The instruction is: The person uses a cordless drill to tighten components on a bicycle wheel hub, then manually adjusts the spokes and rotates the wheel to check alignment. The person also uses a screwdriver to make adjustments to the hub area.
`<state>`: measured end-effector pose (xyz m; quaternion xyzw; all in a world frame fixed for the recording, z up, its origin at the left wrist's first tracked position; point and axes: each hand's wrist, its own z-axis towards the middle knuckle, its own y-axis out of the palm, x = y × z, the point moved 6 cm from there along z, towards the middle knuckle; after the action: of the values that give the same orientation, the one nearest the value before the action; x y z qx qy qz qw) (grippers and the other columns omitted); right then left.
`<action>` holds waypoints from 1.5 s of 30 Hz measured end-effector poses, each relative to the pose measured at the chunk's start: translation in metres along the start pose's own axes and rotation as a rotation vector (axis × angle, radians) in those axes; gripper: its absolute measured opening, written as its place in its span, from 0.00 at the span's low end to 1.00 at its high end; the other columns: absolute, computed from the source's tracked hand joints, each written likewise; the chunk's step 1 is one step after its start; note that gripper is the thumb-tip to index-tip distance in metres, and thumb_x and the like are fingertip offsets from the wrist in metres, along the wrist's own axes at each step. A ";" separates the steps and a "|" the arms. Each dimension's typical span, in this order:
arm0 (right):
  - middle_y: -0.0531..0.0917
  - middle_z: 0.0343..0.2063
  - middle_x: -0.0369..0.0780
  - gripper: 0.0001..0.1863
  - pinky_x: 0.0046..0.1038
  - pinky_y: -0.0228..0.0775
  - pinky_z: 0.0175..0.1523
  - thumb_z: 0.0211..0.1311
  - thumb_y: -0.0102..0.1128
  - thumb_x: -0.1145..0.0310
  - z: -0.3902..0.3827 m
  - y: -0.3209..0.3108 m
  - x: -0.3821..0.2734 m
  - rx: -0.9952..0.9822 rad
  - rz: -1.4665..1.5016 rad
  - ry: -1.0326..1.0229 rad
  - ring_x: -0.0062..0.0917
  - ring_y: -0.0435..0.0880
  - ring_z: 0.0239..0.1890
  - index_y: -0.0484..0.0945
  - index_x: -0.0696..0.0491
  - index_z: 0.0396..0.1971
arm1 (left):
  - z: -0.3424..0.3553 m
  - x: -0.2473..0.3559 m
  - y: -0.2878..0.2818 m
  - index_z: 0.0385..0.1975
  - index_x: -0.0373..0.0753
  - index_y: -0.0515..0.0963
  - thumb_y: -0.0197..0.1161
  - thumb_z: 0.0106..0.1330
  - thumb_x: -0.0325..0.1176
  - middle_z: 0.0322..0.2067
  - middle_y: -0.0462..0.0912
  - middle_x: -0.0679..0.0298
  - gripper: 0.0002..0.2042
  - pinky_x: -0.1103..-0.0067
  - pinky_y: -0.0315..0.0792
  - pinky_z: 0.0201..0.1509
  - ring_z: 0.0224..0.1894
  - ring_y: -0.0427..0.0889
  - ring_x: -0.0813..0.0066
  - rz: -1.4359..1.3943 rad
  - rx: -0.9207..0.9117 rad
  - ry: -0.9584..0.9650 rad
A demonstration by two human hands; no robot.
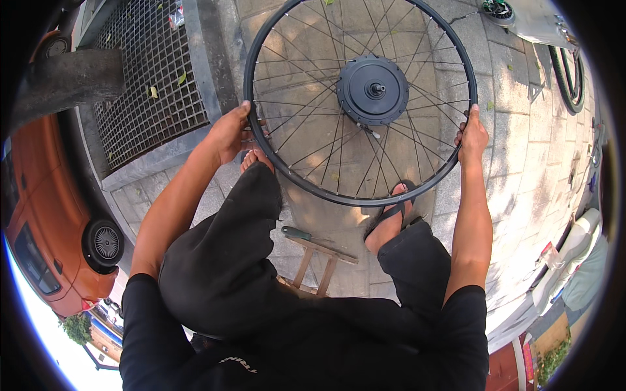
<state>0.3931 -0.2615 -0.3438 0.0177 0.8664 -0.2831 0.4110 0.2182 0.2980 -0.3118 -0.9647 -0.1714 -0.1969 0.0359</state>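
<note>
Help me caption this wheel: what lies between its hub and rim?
In the head view, thin spokes span hub to rim, with a white connector near the hub and mostly paving visible behind.

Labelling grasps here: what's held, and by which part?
A spoked wheel, by its black rim: left hand on the left side, right hand on the right.

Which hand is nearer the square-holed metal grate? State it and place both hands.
Left. The left hand holds the black spoked wheel on the side facing the grate; the right hand holds the wheel's opposite side, farther away.
</note>
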 end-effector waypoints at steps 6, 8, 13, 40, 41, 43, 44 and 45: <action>0.74 0.21 0.36 0.33 0.27 0.67 0.23 0.81 0.46 0.39 -0.028 -0.024 -0.040 -0.018 0.418 -0.142 0.22 0.71 0.18 0.81 0.59 0.43 | -0.007 0.011 -0.013 0.66 0.35 0.69 0.43 0.77 0.71 0.59 0.81 0.53 0.40 0.52 0.76 0.61 0.56 0.83 0.47 -0.405 -0.179 0.009; 0.74 0.21 0.36 0.30 0.30 0.70 0.27 0.82 0.47 0.42 -0.031 -0.036 -0.077 0.005 0.572 -0.228 0.25 0.73 0.20 0.80 0.58 0.40 | -0.005 0.026 -0.016 0.64 0.33 0.71 0.46 0.77 0.69 0.60 0.81 0.51 0.39 0.51 0.75 0.64 0.58 0.82 0.44 -0.489 -0.247 0.125; 0.88 0.44 0.43 0.16 0.43 0.71 0.66 0.79 0.55 0.59 -0.019 -0.066 -0.143 -0.562 1.051 -0.466 0.33 0.85 0.49 0.81 0.58 0.49 | -0.050 0.096 0.015 0.49 0.33 0.80 0.57 0.74 0.45 0.55 0.84 0.48 0.19 0.51 0.73 0.69 0.61 0.81 0.47 -0.810 -0.441 0.412; 0.72 0.23 0.30 0.21 0.22 0.60 0.19 0.79 0.59 0.48 0.006 0.013 0.000 -0.304 0.087 -0.197 0.14 0.68 0.17 0.80 0.53 0.40 | 0.043 0.030 -0.019 0.50 0.40 0.75 0.55 0.83 0.52 0.36 0.76 0.66 0.19 0.77 0.72 0.37 0.31 0.75 0.77 -0.012 0.068 0.369; 0.73 0.22 0.31 0.21 0.23 0.60 0.19 0.79 0.59 0.48 0.007 0.021 0.018 -0.266 0.023 -0.127 0.15 0.69 0.16 0.80 0.54 0.40 | 0.060 0.021 -0.024 0.53 0.41 0.75 0.58 0.81 0.53 0.36 0.76 0.66 0.20 0.76 0.74 0.37 0.31 0.74 0.75 0.071 0.101 0.302; 0.72 0.21 0.31 0.21 0.24 0.60 0.18 0.79 0.59 0.49 0.003 0.024 0.016 -0.247 0.039 -0.106 0.15 0.67 0.14 0.79 0.53 0.37 | 0.058 0.023 -0.027 0.52 0.41 0.75 0.58 0.81 0.54 0.36 0.76 0.66 0.20 0.76 0.74 0.38 0.31 0.74 0.75 0.014 0.101 0.299; 0.72 0.21 0.30 0.21 0.23 0.59 0.18 0.79 0.60 0.49 0.005 0.025 0.010 -0.246 0.084 -0.107 0.14 0.67 0.14 0.79 0.53 0.36 | 0.057 0.025 -0.028 0.52 0.41 0.75 0.58 0.81 0.54 0.36 0.76 0.66 0.20 0.75 0.74 0.38 0.31 0.74 0.75 -0.014 0.100 0.297; 0.72 0.21 0.30 0.21 0.23 0.59 0.18 0.78 0.60 0.48 0.006 0.028 0.002 -0.266 0.111 -0.154 0.13 0.66 0.14 0.79 0.53 0.37 | 0.051 0.024 -0.031 0.51 0.41 0.75 0.57 0.81 0.54 0.36 0.76 0.66 0.20 0.75 0.74 0.38 0.31 0.75 0.75 -0.027 0.108 0.336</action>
<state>0.4034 -0.2415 -0.3610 -0.0107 0.8599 -0.1431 0.4898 0.2476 0.3416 -0.3494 -0.9124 -0.1864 -0.3464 0.1131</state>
